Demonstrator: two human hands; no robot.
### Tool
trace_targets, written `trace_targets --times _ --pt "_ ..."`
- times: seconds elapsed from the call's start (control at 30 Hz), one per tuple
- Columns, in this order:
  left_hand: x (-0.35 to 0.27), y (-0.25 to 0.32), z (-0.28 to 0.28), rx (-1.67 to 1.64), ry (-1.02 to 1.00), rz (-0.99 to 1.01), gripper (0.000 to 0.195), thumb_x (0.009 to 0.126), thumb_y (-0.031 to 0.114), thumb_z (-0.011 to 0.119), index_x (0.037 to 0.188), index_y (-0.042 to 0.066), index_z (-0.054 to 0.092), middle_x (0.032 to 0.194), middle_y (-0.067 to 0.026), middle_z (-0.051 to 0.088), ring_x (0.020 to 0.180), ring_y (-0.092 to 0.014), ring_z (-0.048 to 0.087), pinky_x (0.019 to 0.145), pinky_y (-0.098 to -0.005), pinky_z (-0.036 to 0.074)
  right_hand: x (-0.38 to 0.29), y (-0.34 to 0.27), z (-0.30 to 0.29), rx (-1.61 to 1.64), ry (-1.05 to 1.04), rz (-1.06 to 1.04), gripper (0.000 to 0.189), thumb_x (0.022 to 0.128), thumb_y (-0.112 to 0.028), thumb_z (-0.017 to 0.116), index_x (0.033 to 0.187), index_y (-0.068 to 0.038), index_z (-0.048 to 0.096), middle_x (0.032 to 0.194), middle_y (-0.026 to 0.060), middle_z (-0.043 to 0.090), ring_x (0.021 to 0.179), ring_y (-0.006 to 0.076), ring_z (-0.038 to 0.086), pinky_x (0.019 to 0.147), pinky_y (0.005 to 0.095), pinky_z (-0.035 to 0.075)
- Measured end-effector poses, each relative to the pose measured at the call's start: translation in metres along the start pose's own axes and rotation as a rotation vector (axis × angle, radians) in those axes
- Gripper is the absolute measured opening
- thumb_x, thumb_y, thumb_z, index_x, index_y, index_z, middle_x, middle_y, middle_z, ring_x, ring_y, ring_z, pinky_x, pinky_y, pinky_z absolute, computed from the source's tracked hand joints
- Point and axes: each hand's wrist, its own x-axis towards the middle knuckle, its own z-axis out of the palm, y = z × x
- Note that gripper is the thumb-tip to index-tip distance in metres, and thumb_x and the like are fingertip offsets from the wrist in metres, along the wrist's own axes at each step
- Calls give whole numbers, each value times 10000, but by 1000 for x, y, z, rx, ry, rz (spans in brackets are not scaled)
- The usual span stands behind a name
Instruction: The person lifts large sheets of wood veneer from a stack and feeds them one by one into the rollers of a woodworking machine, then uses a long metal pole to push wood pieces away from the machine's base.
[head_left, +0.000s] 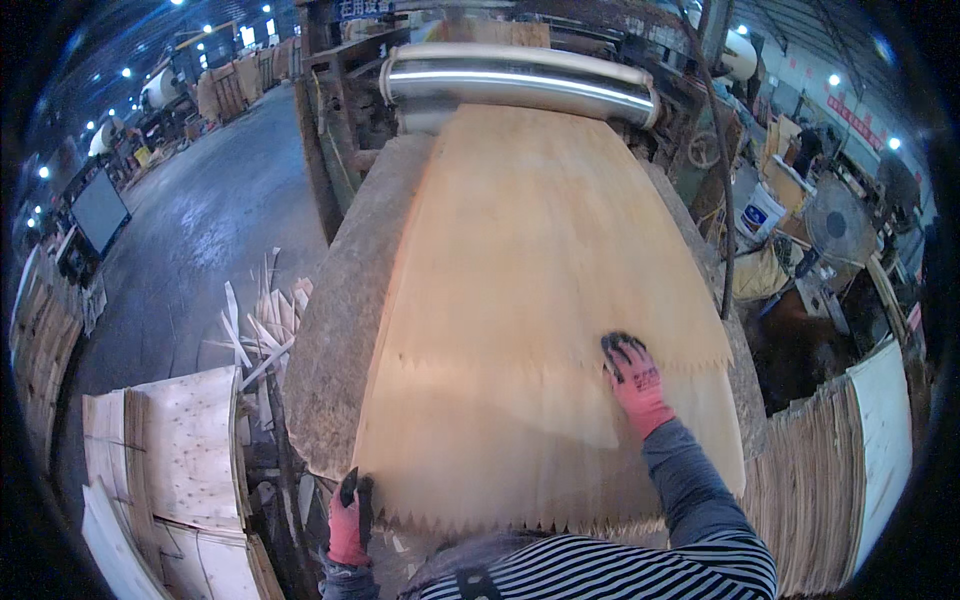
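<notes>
Two overlapping wood veneer sheets lie before me on a worn table (337, 322). The upper sheet (525, 247) runs up to a shiny metal roller (517, 86) at the far end, and its jagged near edge rests across the lower sheet (480, 442). My right hand (636, 379), in a pink glove with black fingers, lies on the veneer by that jagged edge, right of the middle. At the near left corner is my left hand (350, 517), gloved alike; whether it pinches the sheet's edge is not clear.
Stacked veneer (810, 480) stands close on my right, and tied wood bundles (187, 450) on my left. Wood scraps (262, 322) litter the floor left of the table. A dark hose (724, 187) hangs along the right side. Farther right are a fan (838, 221) and a white bucket (761, 212).
</notes>
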Motion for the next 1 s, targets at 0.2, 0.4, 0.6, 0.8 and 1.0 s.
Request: trace_targets --times 0.2,0.4,0.6,0.8,1.0 --pt "2 12 3 -126 13 -92 339 820 253 544 1010 -28 552 877 -82 610 781 -121 544 706 -246 429 -3 0 11 123 -96 64 422 671 -251 613 1049 -80 532 1139 135 458 1086 323 398 926 436 319" --pt "-2 24 6 -74 135 -155 347 809 282 557 969 -25 575 863 -82 612 762 -125 547 702 -251 429 2 -11 0 44 -153 134 521 632 -235 658 1108 -107 490 1183 110 433 1103 293 393 926 401 326" --pt "6 -25 6 120 229 -187 320 804 237 551 974 -33 565 890 -126 613 798 -187 573 748 -287 436 1 -7 5 59 -69 86 503 670 -275 615 1128 -119 480 1154 126 449 1089 314 397 956 429 285" --pt "5 -13 3 82 187 -125 318 805 230 552 987 -31 557 925 -127 604 826 -194 566 751 -298 438 2 -9 6 72 -46 56 483 671 -252 616 1117 -112 493 1152 128 451 1091 305 395 967 430 272" --pt "3 -9 7 239 291 -174 380 787 313 569 973 -18 571 912 -140 602 814 -193 566 713 -300 443 1 -8 2 72 -72 48 485 665 -231 606 1122 -115 494 1167 136 437 1101 315 380 972 430 267"
